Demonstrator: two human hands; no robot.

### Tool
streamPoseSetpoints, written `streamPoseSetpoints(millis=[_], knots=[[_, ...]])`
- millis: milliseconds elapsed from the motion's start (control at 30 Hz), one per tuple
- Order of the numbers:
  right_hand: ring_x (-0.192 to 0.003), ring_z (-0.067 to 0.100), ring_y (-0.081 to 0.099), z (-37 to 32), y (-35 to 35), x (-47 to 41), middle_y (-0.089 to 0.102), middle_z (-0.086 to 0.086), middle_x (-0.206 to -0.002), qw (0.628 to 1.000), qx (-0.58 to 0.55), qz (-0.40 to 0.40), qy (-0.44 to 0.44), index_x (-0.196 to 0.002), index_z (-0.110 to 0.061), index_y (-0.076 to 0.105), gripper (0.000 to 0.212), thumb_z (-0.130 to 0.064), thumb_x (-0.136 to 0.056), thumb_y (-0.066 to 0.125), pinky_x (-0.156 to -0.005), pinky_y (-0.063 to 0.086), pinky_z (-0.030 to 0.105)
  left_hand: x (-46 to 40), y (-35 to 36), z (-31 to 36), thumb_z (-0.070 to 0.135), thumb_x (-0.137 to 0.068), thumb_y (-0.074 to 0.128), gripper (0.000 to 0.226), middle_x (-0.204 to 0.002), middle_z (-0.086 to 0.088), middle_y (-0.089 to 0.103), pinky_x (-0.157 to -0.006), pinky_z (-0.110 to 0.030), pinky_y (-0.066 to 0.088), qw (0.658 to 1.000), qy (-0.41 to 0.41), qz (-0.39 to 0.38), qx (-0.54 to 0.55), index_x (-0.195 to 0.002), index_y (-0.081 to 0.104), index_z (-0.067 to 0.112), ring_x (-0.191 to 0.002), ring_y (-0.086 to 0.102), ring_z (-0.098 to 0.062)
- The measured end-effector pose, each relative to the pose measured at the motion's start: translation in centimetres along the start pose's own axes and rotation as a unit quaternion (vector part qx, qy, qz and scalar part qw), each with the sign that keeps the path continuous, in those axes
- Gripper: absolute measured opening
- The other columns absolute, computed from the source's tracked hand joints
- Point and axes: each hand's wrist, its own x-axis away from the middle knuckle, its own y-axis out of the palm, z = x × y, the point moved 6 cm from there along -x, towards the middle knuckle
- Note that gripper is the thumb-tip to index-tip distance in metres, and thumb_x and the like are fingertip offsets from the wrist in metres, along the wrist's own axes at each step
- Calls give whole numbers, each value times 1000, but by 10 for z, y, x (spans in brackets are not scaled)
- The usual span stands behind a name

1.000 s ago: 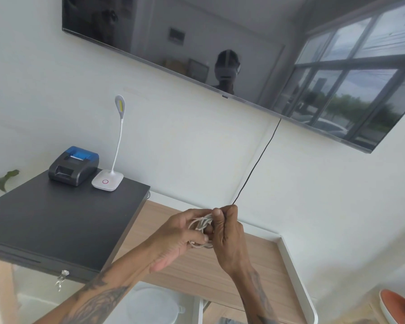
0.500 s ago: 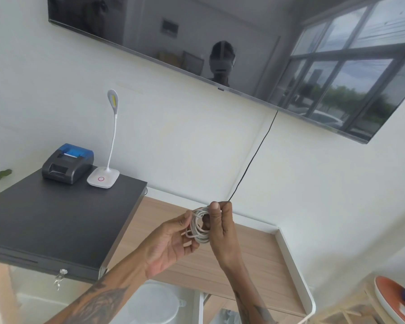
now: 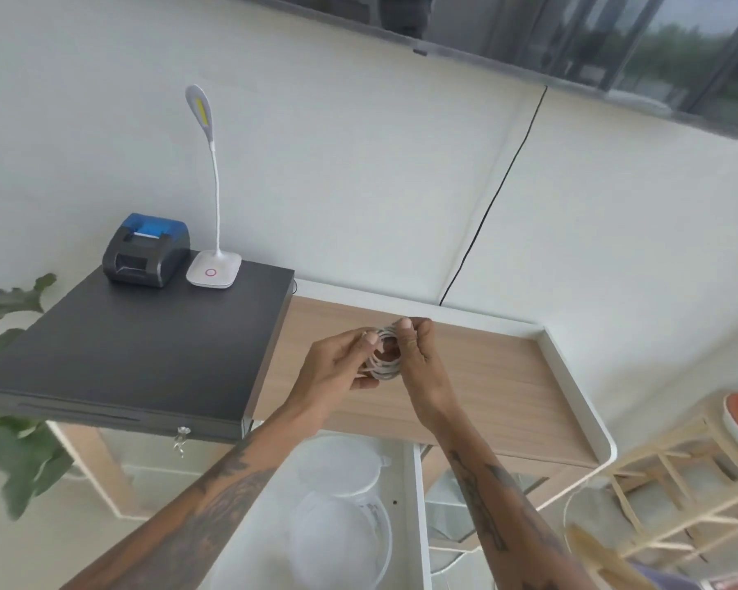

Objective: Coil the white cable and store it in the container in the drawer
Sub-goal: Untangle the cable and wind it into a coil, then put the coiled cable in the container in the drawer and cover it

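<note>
The white cable (image 3: 385, 363) is wound into a small coil held above the wooden desk top (image 3: 508, 376). My left hand (image 3: 341, 368) pinches the coil's left side and my right hand (image 3: 414, 355) grips its right side. Below my forearms the white drawer (image 3: 414, 504) stands open. Inside it are a round clear container (image 3: 341, 542) and a round white lid (image 3: 341, 466) lying just behind the container.
A black cash drawer (image 3: 146, 355) sits on the desk at left, carrying a small receipt printer (image 3: 146, 249) and a white desk lamp (image 3: 214, 266). A black cord (image 3: 495, 198) hangs down the wall. A plant (image 3: 9, 440) is at far left, a wooden rack (image 3: 678, 483) at right.
The view has tilted down, so the open drawer with its container and lid now shows. Both hands still hold the coil above the desk, and the coil looks more tightly gathered.
</note>
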Motion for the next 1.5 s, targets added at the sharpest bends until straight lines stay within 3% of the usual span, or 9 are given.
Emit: streamPoseSetpoints(millis=[133,333,733,933,1033,1200,1333,1400,1500], knots=[[-80,18,58,39,7,3,63,9,-90,995,-21,-45,87,-103,-16,63,18,-28,-105,49,-71,46,36,-2,-27,-28,21,-95,67,18,-86,-3,80,-69,-29,63,994,-86,35,57,-108,77,13,-81,75,-20],[-98,22,65,93,14,26,71,10,-108,976,-98,-41,191,-122,-7,67,25,-10,-99,58,-84,51,36,1,-54,-81,14,-95,68,22,-95,-6,79,-79,-34,64,983,-167,49,51,-116,75,9,-84,74,-21],[-83,23,62,201,2,110,64,14,-93,929,-79,55,358,-104,-2,65,12,1,-92,65,-76,53,30,53,-55,-207,4,-100,59,21,-98,-11,71,-87,-35,55,919,-385,70,48,-119,67,4,-83,64,-22],[-75,19,61,257,-2,155,65,9,-84,894,-44,60,443,-82,-12,61,19,5,-90,66,-72,53,27,94,-48,-261,-5,-99,55,14,-85,-14,67,-79,-32,55,877,-461,126,45,-92,64,1,-75,64,-22],[-79,20,61,282,0,167,67,7,-85,875,-12,48,481,-87,-11,65,18,6,-89,63,-78,55,33,104,-49,-284,-9,-97,55,24,-80,-13,63,-67,-28,59,860,-475,183,29,-79,64,3,-70,61,-20],[-104,19,64,314,13,165,70,1,-116,863,132,-32,487,-121,-12,66,31,-12,-90,61,-90,53,29,101,-48,-312,-14,-94,55,21,-90,-16,63,-53,-18,59,847,-462,262,-22,-93,70,0,-70,62,-22],[-95,20,59,325,24,159,71,7,-114,855,171,-106,479,-121,-12,66,41,-2,-84,49,-80,48,24,101,-48,-341,-15,-89,55,32,-87,-11,65,-70,-31,62,823,-482,286,-89,-83,72,11,-82,63,-26],[-93,22,58,327,26,158,69,7,-110,852,179,-132,475,-119,-12,67,44,0,-81,46,-72,44,20,100,-48,-350,-15,-87,50,37,-89,-10,57,-77,-33,51,818,-486,281,-122,-75,63,18,-79,52,-23],[-115,24,59,329,28,156,66,8,-127,854,181,-143,467,-131,-14,62,51,-1,-84,46,-83,40,19,96,-46,-353,-12,-85,43,41,-91,-8,44,-76,-32,36,819,-481,271,-155,-66,46,23,-83,40,-18]])
